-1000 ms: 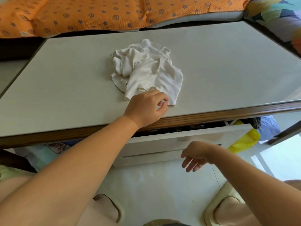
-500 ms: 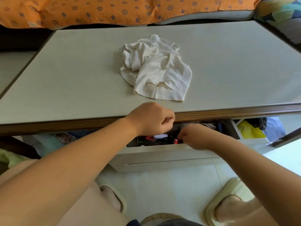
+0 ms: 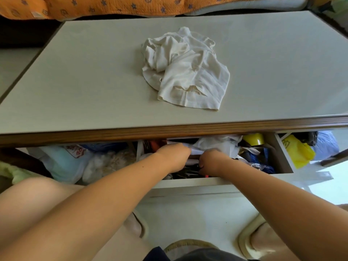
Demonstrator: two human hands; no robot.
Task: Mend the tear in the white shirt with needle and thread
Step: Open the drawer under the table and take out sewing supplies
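Note:
The crumpled white shirt [image 3: 188,72] lies in the middle of the pale tabletop [image 3: 84,81]. A ragged tear [image 3: 190,89] shows near its front hem. Both my hands are below the table's wooden front edge, inside an open white drawer [image 3: 190,185] full of clutter. My left hand [image 3: 174,155] and my right hand [image 3: 211,161] sit close together, knuckles up, beside a white piece of paper or plastic [image 3: 211,146]. Their fingertips are buried in the clutter, so whether they hold anything is hidden. No needle or thread is in sight.
A yellow tape roll [image 3: 254,139], blue wrappers and a yellow bag [image 3: 299,151] fill the drawer's right side. Bags and a fluffy thing [image 3: 105,162] sit under the table at left. An orange cushion [image 3: 113,4] lies behind the table. Slippers [image 3: 252,240] are on the floor.
My left hand left the shirt and dropped from the table edge into the drawer. My right hand came up from below the drawer front and went in beside it. The drawer stands further out.

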